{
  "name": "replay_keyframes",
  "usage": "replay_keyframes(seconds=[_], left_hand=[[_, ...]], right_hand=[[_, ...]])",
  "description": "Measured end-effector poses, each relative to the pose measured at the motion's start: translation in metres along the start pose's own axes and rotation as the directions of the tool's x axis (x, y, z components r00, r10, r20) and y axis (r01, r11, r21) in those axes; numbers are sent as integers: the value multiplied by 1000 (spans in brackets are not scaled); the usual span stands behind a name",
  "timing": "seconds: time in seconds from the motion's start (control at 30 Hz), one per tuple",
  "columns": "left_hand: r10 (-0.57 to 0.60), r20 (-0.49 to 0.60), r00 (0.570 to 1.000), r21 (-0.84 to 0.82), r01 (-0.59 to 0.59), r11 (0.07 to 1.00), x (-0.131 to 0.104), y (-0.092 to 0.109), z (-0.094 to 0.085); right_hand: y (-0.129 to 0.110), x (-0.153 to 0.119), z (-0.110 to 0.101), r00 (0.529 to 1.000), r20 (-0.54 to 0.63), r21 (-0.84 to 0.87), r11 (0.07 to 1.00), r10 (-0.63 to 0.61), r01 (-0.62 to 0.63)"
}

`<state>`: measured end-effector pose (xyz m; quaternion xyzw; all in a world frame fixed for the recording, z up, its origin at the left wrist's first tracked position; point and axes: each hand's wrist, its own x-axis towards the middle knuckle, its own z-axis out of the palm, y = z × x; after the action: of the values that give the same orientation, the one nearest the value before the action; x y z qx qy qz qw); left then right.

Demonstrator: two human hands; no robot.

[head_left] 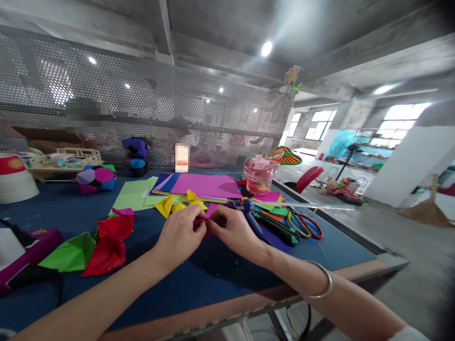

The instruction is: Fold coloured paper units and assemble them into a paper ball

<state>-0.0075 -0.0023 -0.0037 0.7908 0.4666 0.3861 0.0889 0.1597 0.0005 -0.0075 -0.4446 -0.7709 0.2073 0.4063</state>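
Observation:
Both of my hands meet over the blue table, pinching a small piece of magenta paper [212, 209] between them. My left hand [183, 230] is closed with its thumb and forefinger on the paper's left side. Opposite it, my right hand [232, 230] pinches the right side; much of the paper is hidden by the fingers. Just behind them lie folded yellow paper pieces [165, 206] and a stack of coloured sheets topped by a magenta sheet [209, 184]. A blue glue gun [253, 220] with a long clear glue stick [320, 206] rests beside my right hand.
Green-handled cutters [279, 226] and scissors [313, 226] lie to the right, near a pink jug [260, 175]. Red folded paper [108, 246] and green folded paper [73, 253] sit at left. Paper balls [95, 179], stacked cups [16, 182] and a perforated metal screen [213, 109] stand farther back.

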Motion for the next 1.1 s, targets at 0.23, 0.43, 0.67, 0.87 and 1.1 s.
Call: replay_keyframes(seconds=[0.23,0.43,0.67,0.87,1.1], left_hand=[[99,46,994,-45,-97,994,0,-6,2],[72,79,994,-12,-71,997,2,-6,0],[115,133,984,53,-123,991,1,-11,3],[69,110,991,75,-78,994,5,-8,-4],[-168,-70,983,-160,155,975,13,-17,-8]], right_hand=[[3,4,-3,1000,-17,-73,997,-16,14],[2,3,-3,1000,-5,-122,992,-19,18],[3,0,-1,998,22,-178,982,-62,65],[5,2,0,997,48,-95,993,-60,64],[-6,0,-1,995,100,-130,991,-9,22]])
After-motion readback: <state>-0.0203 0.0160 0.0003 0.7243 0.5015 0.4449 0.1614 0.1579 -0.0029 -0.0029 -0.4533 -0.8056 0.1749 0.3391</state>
